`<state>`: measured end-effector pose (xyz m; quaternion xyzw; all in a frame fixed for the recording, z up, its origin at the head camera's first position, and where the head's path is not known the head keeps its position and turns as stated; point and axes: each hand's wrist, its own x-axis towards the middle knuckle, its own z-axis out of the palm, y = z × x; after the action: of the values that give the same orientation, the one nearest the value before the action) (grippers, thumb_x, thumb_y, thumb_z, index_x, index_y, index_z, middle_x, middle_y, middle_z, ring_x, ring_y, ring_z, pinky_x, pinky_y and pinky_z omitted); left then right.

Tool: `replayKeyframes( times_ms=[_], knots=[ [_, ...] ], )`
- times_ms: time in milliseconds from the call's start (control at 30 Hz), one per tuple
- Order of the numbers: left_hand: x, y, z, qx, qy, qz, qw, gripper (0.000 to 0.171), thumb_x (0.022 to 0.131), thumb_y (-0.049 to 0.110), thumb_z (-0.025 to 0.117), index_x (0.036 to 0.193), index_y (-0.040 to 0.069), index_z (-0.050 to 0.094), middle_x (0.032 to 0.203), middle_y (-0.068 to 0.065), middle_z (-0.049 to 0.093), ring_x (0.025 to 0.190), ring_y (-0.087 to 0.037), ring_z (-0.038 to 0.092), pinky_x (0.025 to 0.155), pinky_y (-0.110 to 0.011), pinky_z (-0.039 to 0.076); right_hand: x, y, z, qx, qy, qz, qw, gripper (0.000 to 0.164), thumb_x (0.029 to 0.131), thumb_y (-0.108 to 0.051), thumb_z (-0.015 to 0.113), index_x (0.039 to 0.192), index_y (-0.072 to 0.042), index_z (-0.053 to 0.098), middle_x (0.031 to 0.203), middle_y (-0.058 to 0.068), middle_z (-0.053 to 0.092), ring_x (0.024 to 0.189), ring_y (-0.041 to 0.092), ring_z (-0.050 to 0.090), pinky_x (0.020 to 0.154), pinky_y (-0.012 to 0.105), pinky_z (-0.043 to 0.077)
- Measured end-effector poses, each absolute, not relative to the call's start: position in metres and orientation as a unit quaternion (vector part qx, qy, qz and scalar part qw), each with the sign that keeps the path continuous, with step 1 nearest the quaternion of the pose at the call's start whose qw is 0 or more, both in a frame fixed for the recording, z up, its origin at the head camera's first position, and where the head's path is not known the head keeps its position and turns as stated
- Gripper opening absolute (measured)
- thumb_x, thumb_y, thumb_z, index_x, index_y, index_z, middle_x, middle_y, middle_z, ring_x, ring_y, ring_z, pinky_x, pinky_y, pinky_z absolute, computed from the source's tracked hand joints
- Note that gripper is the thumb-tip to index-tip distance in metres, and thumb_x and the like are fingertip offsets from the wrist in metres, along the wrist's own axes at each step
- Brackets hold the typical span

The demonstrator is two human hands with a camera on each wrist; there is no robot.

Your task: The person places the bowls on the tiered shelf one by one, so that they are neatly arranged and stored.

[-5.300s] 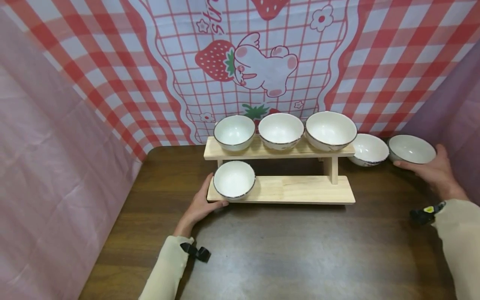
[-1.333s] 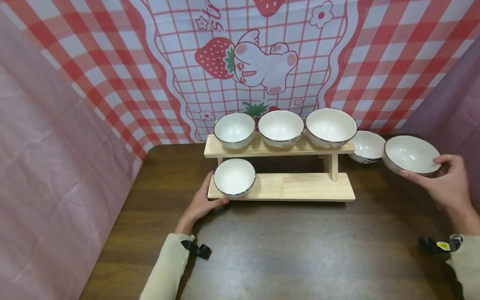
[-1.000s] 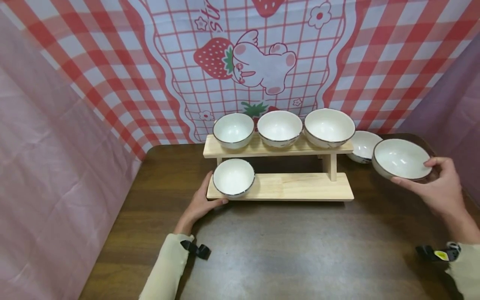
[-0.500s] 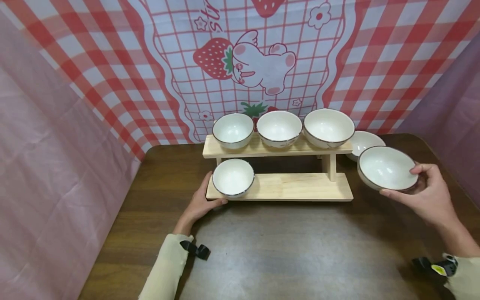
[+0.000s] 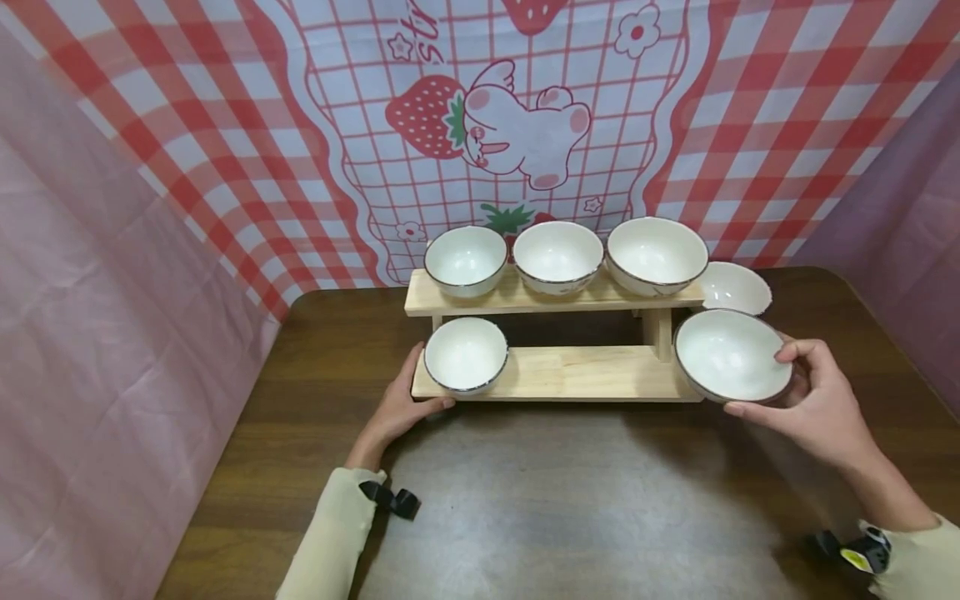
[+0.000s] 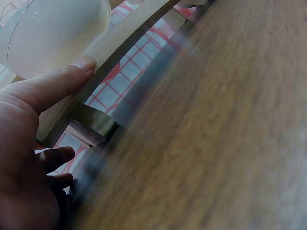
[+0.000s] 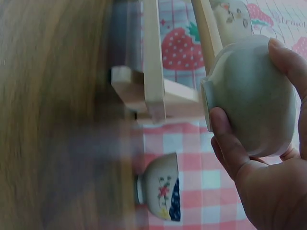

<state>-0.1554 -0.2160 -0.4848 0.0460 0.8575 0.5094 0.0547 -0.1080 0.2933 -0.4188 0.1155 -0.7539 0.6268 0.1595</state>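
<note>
A two-tier wooden shelf [image 5: 585, 372] stands on the table. My left hand [image 5: 396, 417] grips the left end of its lower board; in the left wrist view the thumb [image 6: 67, 81] lies on the board's edge beside a bowl. My right hand [image 5: 821, 408] holds a white, dark-rimmed bowl [image 5: 731, 354] by its right side, thumb in front. That bowl overlaps the lower board's right end in the head view; the right wrist view shows its bare base off the table. On the lower board's left end sits a white bowl [image 5: 466, 354].
Three bowls line the upper board: left [image 5: 466, 260], middle [image 5: 557, 254] and right [image 5: 657, 252]. Another bowl [image 5: 737, 287], flower-patterned outside, stands on the brown table [image 5: 540, 500] behind the held one. A checked cloth [image 5: 757, 125] hangs behind the shelf.
My right hand has picked up the rightmost bowl from the table and carried it left and towards the front, up to the shelf's right end. The left hand has kept its place.
</note>
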Motion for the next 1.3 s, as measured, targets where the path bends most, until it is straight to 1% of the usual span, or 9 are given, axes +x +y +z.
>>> replayKeyframes(
  times_ms=[300,433,600,633,667,800,867,1033,1300],
  knots=[
    [-0.155,-0.216,-0.484,0.043,0.857,0.51,0.059,0.109,0.078,0.021,0.085,0.162,0.013,0.015,0.165,-0.014,0.029,0.151,-0.034,0.031,0.123,-0.056,0.025,-0.109,0.267,-0.422,0.163,-0.737,0.644,0.124,0.077,0.052,0.035,0.075,0.105,-0.011,0.045,0.136,-0.011,0.053,0.113,-0.004,0.059,0.084,0.005,0.051],
    [-0.156,-0.217,-0.485,0.046,0.859,0.507,0.057,0.109,0.078,0.022,0.084,0.162,0.012,0.015,0.164,-0.015,0.03,0.151,-0.036,0.031,0.122,-0.057,0.026,-0.111,0.252,-0.421,0.176,-0.741,0.639,0.113,0.075,0.052,0.033,0.077,0.105,-0.008,0.044,0.136,-0.012,0.053,0.116,-0.005,0.057,0.084,0.006,0.051],
    [-0.156,-0.217,-0.485,0.042,0.856,0.512,0.058,0.109,0.078,0.021,0.085,0.162,0.015,0.016,0.164,-0.013,0.031,0.151,-0.034,0.032,0.122,-0.057,0.026,-0.114,0.233,-0.419,0.176,-0.771,0.602,0.107,0.072,0.052,0.029,0.081,0.105,0.002,0.04,0.136,-0.016,0.05,0.116,-0.008,0.055,0.084,0.005,0.05],
    [-0.156,-0.217,-0.485,0.044,0.857,0.511,0.059,0.109,0.078,0.022,0.085,0.162,0.014,0.015,0.164,-0.013,0.03,0.151,-0.034,0.032,0.122,-0.057,0.026,-0.114,0.229,-0.418,0.174,-0.781,0.591,0.105,0.072,0.052,0.027,0.082,0.105,0.004,0.039,0.138,-0.014,0.05,0.117,-0.009,0.054,0.084,0.004,0.05],
    [-0.156,-0.217,-0.485,0.043,0.856,0.512,0.06,0.11,0.078,0.022,0.085,0.162,0.015,0.015,0.164,-0.013,0.03,0.151,-0.034,0.031,0.122,-0.057,0.026,-0.115,0.225,-0.418,0.172,-0.789,0.58,0.102,0.072,0.053,0.025,0.084,0.106,0.006,0.038,0.14,-0.009,0.05,0.117,-0.01,0.053,0.084,0.004,0.05],
    [-0.156,-0.218,-0.485,0.048,0.854,0.515,0.061,0.11,0.078,0.023,0.086,0.162,0.014,0.016,0.164,-0.013,0.031,0.151,-0.035,0.032,0.121,-0.058,0.026,-0.12,0.212,-0.416,0.172,-0.808,0.557,0.085,0.074,0.055,0.018,0.088,0.107,0.008,0.036,0.147,0.022,0.044,0.115,-0.013,0.051,0.082,0.004,0.049],
    [-0.156,-0.217,-0.485,0.048,0.852,0.518,0.062,0.109,0.078,0.023,0.085,0.162,0.014,0.016,0.164,-0.013,0.031,0.151,-0.034,0.032,0.122,-0.057,0.026,-0.122,0.206,-0.416,0.172,-0.812,0.552,0.078,0.074,0.055,0.015,0.089,0.107,0.008,0.037,0.143,0.03,0.041,0.111,-0.013,0.051,0.08,0.003,0.049],
    [-0.156,-0.217,-0.485,0.048,0.852,0.518,0.061,0.109,0.078,0.022,0.085,0.162,0.014,0.015,0.164,-0.013,0.031,0.151,-0.034,0.032,0.122,-0.057,0.026,-0.128,0.192,-0.419,0.167,-0.822,0.54,0.068,0.074,0.056,0.009,0.092,0.107,0.005,0.038,0.131,0.019,0.045,0.101,-0.01,0.052,0.075,0.005,0.049],
    [-0.157,-0.217,-0.486,0.05,0.852,0.517,0.059,0.109,0.078,0.021,0.085,0.162,0.014,0.016,0.164,-0.012,0.032,0.15,-0.034,0.033,0.122,-0.057,0.026,-0.137,0.17,-0.424,0.181,-0.792,0.581,0.045,0.073,0.057,0.012,0.09,0.106,0.007,0.036,0.127,0.016,0.044,0.102,-0.007,0.055,0.073,0.011,0.054]
  ],
)
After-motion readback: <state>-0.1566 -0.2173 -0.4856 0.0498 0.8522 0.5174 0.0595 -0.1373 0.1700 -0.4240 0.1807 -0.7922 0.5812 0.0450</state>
